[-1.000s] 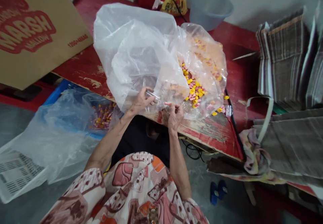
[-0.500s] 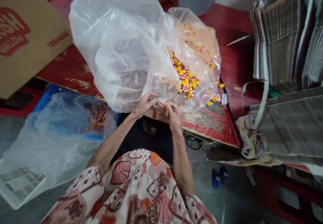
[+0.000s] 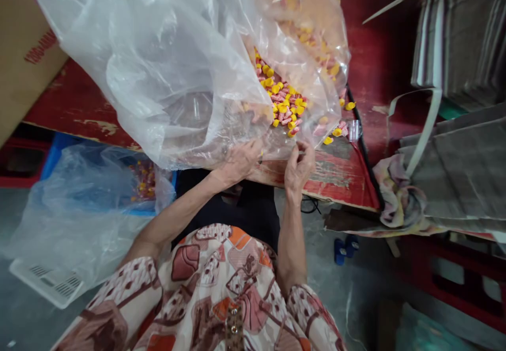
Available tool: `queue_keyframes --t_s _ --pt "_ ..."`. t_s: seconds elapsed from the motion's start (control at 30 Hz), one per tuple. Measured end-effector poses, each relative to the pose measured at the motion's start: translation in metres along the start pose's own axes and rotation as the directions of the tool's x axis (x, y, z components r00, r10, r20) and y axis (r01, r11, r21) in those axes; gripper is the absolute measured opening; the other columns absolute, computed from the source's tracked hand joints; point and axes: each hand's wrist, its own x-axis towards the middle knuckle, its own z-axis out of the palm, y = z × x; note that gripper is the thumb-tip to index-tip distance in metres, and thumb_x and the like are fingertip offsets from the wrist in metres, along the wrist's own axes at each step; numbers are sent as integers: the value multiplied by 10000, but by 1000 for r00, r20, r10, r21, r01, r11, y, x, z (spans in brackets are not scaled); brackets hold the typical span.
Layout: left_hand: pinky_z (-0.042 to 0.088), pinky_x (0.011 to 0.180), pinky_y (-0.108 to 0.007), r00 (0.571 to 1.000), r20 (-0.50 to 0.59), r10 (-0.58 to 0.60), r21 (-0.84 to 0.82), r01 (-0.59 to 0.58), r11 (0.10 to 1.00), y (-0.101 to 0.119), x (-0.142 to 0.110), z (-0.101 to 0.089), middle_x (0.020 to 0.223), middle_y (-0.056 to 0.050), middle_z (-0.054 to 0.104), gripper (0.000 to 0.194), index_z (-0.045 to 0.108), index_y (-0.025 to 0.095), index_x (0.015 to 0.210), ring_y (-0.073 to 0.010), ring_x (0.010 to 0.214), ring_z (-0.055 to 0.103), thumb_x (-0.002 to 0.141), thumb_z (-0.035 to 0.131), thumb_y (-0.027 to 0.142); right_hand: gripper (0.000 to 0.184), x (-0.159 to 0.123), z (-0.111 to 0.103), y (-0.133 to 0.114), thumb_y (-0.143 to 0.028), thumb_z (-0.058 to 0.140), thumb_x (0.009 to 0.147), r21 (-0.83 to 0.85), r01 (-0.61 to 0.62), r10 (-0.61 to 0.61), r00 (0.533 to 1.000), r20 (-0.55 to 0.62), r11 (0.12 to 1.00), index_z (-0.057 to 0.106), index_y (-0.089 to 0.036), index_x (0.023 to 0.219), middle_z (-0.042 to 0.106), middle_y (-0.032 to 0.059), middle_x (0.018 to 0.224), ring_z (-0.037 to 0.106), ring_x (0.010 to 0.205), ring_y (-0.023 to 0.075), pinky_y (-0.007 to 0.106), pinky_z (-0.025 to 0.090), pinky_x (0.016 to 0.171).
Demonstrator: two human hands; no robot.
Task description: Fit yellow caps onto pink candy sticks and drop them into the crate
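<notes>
left hand (image 3: 242, 160): at plastic bag (image 3: 158, 66); right hand (image 3: 300, 167): near counter (image 3: 336, 174) edge; both grips curled, opening and contents unclear. yellow-and-pink pieces (image 3: 282, 107): far side.

So from my end, the crumpled translucent plastic sheeting (image 3: 158, 66) runs to the near edge of the worn red wooden table (image 3: 79, 103), small pink-and-yellow pieces (image 3: 282, 100) heaped at its right. Brown cardboard box (image 3: 23, 50)'s left, blue plastic crate (image 3: 59, 148)'s lower, past the near edge.
</notes>
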Motion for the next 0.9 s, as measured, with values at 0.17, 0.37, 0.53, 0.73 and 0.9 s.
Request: queue_keyframes --t_s 0.17,0.37,0.53,0.73,0.9 --pt "557 921 -454 976 211 53 227 -101 969 8 23 -1 1105 -120 704 225 632 221 1096 -369 1071 721 931 672 73 382 24 22 15 -416 451 1114 -49 43 -43 999 11 998 621 -200 1379 680 135 1197 642 1123 273 470 539 1023" --pt "539 864 -392 973 226 41 167 -80 983 -5 33 -17 973 -62 704 99 641 216 1089 -291 930 721 990 644 207 365 38 43 10 -439 492 1109 -94 20 -19 1000 15 995 664 -204 1329 665 159 1271 618 1195 299 469 538 1024" --pt "537 813 -333 990 123 65 117 -80 990 -3 19 -30 876 -10 693 101 659 226 1070 -209 795 666 1010 645 306 322 38 42 10 -431 487 1096 -63 23 -24 1000 -6 998 679 -209 1228 677 145 1223 625 1129 283 450 534 1008" --pt "507 783 -341 1000 5 1 145 -2 989 -5 10 -11 829 -30 664 107 617 243 950 -233 785 651 913 717 247 277 30 36 1 -416 441 1066 38 95 -93 994 -50 995 627 -223 1138 660 125 1123 617 1005 266 445 528 959" --pt "509 698 -313 996 59 -69 -133 76 988 -20 18 -28 786 -7 649 222 623 236 891 -195 700 605 925 735 424 265 4 42 -14 -423 467 1065 82 123 -127 991 44 989 635 -222 1100 681 74 1013 607 847 211 378 522 870"
